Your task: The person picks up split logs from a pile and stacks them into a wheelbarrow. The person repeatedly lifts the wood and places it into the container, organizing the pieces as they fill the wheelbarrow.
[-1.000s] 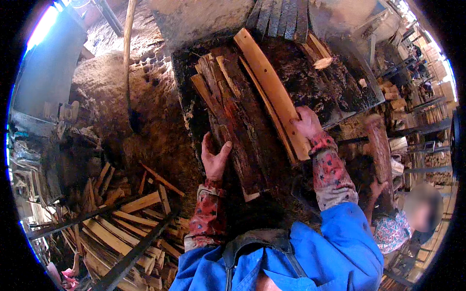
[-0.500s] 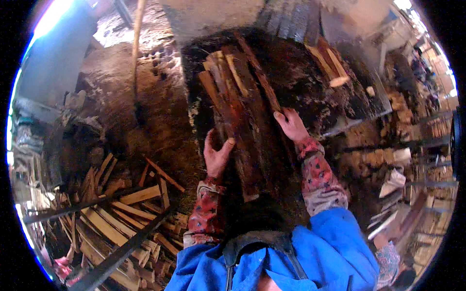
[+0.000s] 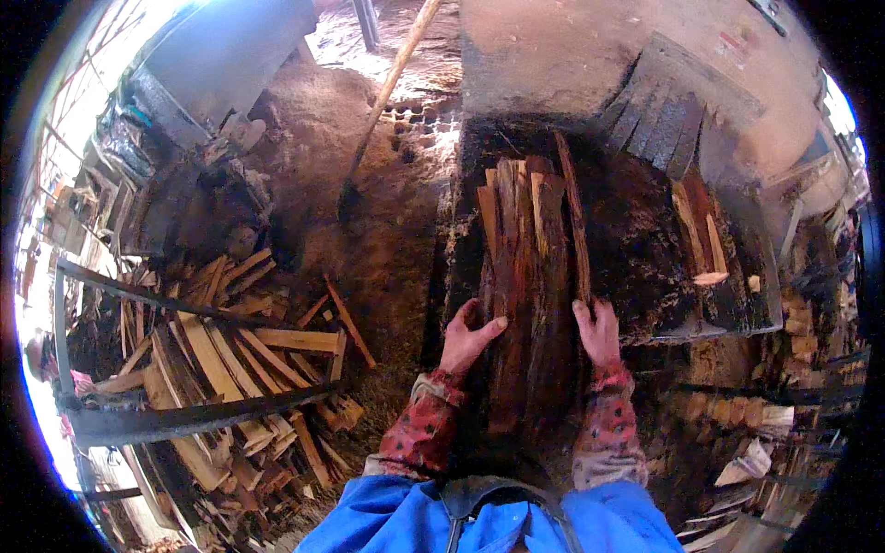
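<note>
**Two hands on a bundle of split wood**

Two bare hands clasp a bundle of split wood (image 3: 527, 276) from either side. The bundle lies lengthwise on a dark, bark-strewn workbench (image 3: 645, 249), running from the person's waist away toward the far end of the bench. The left hand (image 3: 466, 336) grips the bundle's left flank — the thumb lies across the top of the sticks and the fingers curl down around the side. The right hand (image 3: 599, 334) presses flat against the right flank, fingers together and pointing away from the body, close to a thin reddish stick (image 3: 573, 221) that runs along the right edge of the bundle. Both forearms wear red patterned sleeves (image 3: 419, 429), and a blue garment (image 3: 406, 521) fills the lower edge of the view.

Further right on the bench lie a few short loose pieces of wood (image 3: 702, 235), well apart from the bundle. Beyond them, at the far right corner, grey planks (image 3: 659, 120) lean side by side.

To the left of the bench the ground is covered in sawdust (image 3: 369, 184), and a long wooden tool handle (image 3: 392, 83) slants across it. Lower left, a heap of cut offcuts (image 3: 249, 359) lies scattered — a dark metal bar (image 3: 184, 419) crosses in front of it.
</note>
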The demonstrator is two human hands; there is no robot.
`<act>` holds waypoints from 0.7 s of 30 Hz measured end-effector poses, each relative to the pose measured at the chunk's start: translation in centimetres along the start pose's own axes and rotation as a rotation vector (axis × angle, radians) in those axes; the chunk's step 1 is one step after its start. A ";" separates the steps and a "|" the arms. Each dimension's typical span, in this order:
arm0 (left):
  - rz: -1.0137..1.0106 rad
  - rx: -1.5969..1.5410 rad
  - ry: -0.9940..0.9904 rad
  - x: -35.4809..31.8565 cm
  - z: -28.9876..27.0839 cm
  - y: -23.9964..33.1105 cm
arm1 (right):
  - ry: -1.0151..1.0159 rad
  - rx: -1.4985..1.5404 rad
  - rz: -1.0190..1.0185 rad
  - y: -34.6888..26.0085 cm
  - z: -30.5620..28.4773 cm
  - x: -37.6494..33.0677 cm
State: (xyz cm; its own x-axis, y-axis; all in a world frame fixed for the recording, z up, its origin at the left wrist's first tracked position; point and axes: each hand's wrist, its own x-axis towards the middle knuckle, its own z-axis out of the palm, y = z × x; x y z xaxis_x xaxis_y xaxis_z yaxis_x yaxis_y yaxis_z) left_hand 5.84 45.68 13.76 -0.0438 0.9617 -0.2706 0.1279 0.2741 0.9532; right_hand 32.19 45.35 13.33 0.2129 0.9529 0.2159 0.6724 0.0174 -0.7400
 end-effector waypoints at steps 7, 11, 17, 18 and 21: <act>-0.274 -0.270 -0.148 -6.0 -3.8 -1.0 | 0.011 0.071 -0.042 0.0 0.7 -7.3; -0.516 -0.363 -0.220 -6.8 -4.2 -4.4 | -0.009 0.288 0.176 1.9 1.0 -8.6; -0.716 -0.528 -0.380 -6.0 -3.8 -2.2 | -0.216 0.293 0.350 3.8 1.0 -7.8; -0.667 -0.590 -0.412 -5.7 -3.8 -2.4 | -0.312 0.170 0.409 3.3 0.5 -6.4; -0.586 -0.815 -0.511 -5.6 -3.5 -2.5 | -0.338 0.157 0.380 2.0 0.7 -7.1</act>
State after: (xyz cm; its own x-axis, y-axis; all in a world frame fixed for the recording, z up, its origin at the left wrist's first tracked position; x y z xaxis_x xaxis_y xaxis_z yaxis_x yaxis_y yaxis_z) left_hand 2.26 39.61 13.33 0.5501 0.6278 -0.5508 -0.4730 0.7777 0.4141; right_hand 31.54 38.84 9.83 0.1635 0.9447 -0.2843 0.4726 -0.3280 -0.8180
